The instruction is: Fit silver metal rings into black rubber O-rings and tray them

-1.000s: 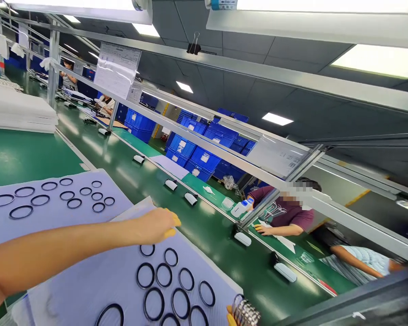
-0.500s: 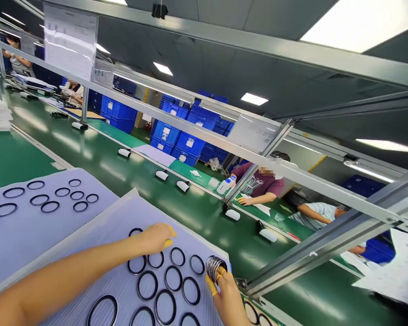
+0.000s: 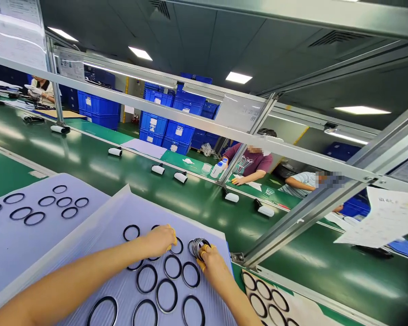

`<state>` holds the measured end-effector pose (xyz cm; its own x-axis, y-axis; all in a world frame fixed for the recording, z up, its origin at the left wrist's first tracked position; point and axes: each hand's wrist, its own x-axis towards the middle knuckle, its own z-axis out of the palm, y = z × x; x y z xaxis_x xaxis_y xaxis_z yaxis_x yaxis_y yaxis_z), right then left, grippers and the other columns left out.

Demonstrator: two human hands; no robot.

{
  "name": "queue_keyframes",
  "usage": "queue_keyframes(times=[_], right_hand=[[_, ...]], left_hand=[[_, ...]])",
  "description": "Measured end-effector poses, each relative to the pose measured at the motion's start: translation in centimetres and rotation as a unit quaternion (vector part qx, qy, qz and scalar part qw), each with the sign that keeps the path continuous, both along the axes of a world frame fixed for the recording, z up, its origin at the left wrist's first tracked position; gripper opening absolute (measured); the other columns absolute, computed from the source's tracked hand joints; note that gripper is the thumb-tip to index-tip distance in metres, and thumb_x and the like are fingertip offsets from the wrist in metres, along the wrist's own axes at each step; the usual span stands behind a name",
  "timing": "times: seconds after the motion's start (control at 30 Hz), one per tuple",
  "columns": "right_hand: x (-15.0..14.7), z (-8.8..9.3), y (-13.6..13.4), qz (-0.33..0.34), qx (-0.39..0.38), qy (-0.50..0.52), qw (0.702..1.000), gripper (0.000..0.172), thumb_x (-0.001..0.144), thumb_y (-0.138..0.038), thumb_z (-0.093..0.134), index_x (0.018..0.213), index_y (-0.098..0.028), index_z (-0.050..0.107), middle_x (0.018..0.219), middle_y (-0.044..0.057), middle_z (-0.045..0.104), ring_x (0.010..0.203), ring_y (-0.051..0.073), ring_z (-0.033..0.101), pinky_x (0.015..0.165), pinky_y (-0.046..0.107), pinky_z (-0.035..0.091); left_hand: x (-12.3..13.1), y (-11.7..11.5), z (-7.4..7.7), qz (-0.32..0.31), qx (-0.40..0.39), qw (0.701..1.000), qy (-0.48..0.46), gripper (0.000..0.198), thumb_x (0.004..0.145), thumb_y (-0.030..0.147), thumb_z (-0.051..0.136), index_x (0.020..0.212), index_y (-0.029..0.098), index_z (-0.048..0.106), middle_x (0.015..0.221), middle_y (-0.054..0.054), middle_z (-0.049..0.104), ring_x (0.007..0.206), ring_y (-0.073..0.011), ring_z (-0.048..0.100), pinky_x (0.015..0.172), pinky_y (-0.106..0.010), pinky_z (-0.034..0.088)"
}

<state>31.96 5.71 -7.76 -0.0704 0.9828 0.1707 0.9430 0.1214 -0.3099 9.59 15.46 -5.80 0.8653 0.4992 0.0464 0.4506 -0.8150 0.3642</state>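
Observation:
Black rings with a shiny edge [image 3: 166, 295] lie spread on a pale lilac sheet [image 3: 119, 213]. Over the upper middle of this sheet is my left hand [image 3: 160, 240], with yellow covers on its fingertips. Its curled fingers pinch the left rim of a flat-lying ring [image 3: 181, 246], and the hand partly hides other rings under it. Farther right, my right hand [image 3: 213, 265], also with yellow fingertip covers, grips a bundle of several rings [image 3: 197, 247] stacked side by side. The bundle is low over the sheet's right part.
More rings [image 3: 46, 201] lie on a second sheet at left, others [image 3: 258, 305] on a board at lower right. A green conveyor [image 3: 139, 185] carries white-and-black items [image 3: 181, 177] beyond. A metal post [image 3: 302, 213] slants at right. Co-workers [image 3: 248, 163] sit across the line.
The camera view has shifted. My right hand has moved left with its ring bundle, over where a single ring lay. My left fingers have come down to the rim of the nearby ring.

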Motion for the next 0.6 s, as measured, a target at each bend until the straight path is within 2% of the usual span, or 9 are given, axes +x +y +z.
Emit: queue_keyframes(times=[0.13, 0.23, 0.27, 0.33, 0.4, 0.5, 0.57, 0.6], right_hand=[[-0.4, 0.6, -0.1, -0.025, 0.030, 0.130, 0.991, 0.022, 0.069, 0.003, 0.062, 0.061, -0.017, 0.065, 0.079, 0.008, 0.067, 0.087, 0.027, 0.059, 0.091, 0.048, 0.042], [-1.0, 1.7, -1.1, -0.086, 0.061, 0.280, 0.954, 0.013, 0.071, -0.016, 0.068, 0.061, -0.020, 0.060, 0.073, 0.009, 0.064, 0.080, 0.029, 0.055, 0.085, 0.047, 0.042], [-1.3, 2.2, -1.7, -0.107, 0.063, 0.338, 0.933, 0.016, 0.072, -0.028, 0.069, 0.063, -0.021, 0.059, 0.070, 0.007, 0.062, 0.074, 0.027, 0.054, 0.078, 0.044, 0.043], [-2.1, 3.4, -3.5, -0.135, 0.053, 0.456, 0.878, 0.032, 0.075, -0.052, 0.067, 0.069, -0.021, 0.058, 0.063, 0.003, 0.057, 0.060, 0.020, 0.048, 0.061, 0.035, 0.043], [-3.0, 4.5, -5.7, -0.138, 0.037, 0.562, 0.815, 0.044, 0.075, -0.065, 0.063, 0.069, -0.022, 0.058, 0.059, -0.001, 0.053, 0.054, 0.015, 0.044, 0.054, 0.029, 0.039], [-4.6, 5.6, -8.5, -0.126, 0.024, 0.665, 0.736, 0.054, 0.068, -0.069, 0.071, 0.051, -0.020, 0.053, 0.053, -0.001, 0.051, 0.056, 0.013, 0.047, 0.057, 0.027, 0.041], [-5.3, 5.8, -9.8, -0.119, 0.021, 0.719, 0.685, 0.049, 0.064, -0.065, 0.077, 0.053, -0.020, 0.060, 0.052, -0.001, 0.055, 0.051, 0.011, 0.047, 0.053, 0.025, 0.039], [-5.5, 5.8, -10.2, -0.110, 0.019, 0.751, 0.651, 0.042, 0.064, -0.060, 0.080, 0.060, -0.021, 0.067, 0.053, 0.000, 0.058, 0.049, 0.010, 0.046, 0.050, 0.023, 0.037]], left_hand=[[0.8, -0.4, -0.3, -0.004, -0.022, 1.000, 0.006, 0.006, 0.087, 0.018, 0.064, 0.091, 0.014, 0.067, 0.099, -0.006, 0.067, 0.105, -0.0231, 0.059, 0.094, -0.045, 0.046], [0.8, -0.6, -0.4, 0.018, -0.056, 0.998, -0.021, 0.007, 0.084, 0.010, 0.061, 0.079, 0.014, 0.064, 0.092, -0.007, 0.065, 0.102, -0.0238, 0.057, 0.092, -0.043, 0.043], [0.8, -0.7, -0.4, 0.027, -0.073, 0.996, -0.037, 0.012, 0.082, 0.007, 0.059, 0.073, 0.014, 0.062, 0.088, -0.007, 0.065, 0.100, -0.0241, 0.056, 0.091, -0.043, 0.042], [0.5, -0.9, -0.2, 0.046, -0.115, 0.989, -0.082, 0.017, 0.079, 0.005, 0.055, 0.066, 0.016, 0.057, 0.084, -0.008, 0.063, 0.096, -0.0246, 0.054, 0.091, -0.042, 0.040], [0.1, -1.3, 0.2, 0.068, -0.168, 0.974, -0.140, 0.012, 0.081, 0.011, 0.053, 0.071, 0.017, 0.055, 0.087, -0.008, 0.062, 0.094, -0.0242, 0.052, 0.092, -0.041, 0.038], [-0.7, -2.5, 1.6, 0.097, -0.277, 0.931, -0.218, 0.011, 0.089, 0.028, 0.044, 0.086, 0.019, 0.051, 0.094, -0.006, 0.059, 0.092, -0.0213, 0.052, 0.087, -0.038, 0.041], [-1.4, -3.7, 3.0, 0.097, -0.361, 0.893, -0.250, 0.020, 0.091, 0.038, 0.040, 0.089, 0.019, 0.047, 0.095, -0.007, 0.059, 0.089, -0.0193, 0.054, 0.083, -0.034, 0.043], [-1.7, -4.4, 3.8, 0.093, -0.398, 0.875, -0.261, 0.024, 0.090, 0.043, 0.039, 0.090, 0.019, 0.046, 0.095, -0.007, 0.059, 0.088, -0.0186, 0.055, 0.082, -0.033, 0.043]])
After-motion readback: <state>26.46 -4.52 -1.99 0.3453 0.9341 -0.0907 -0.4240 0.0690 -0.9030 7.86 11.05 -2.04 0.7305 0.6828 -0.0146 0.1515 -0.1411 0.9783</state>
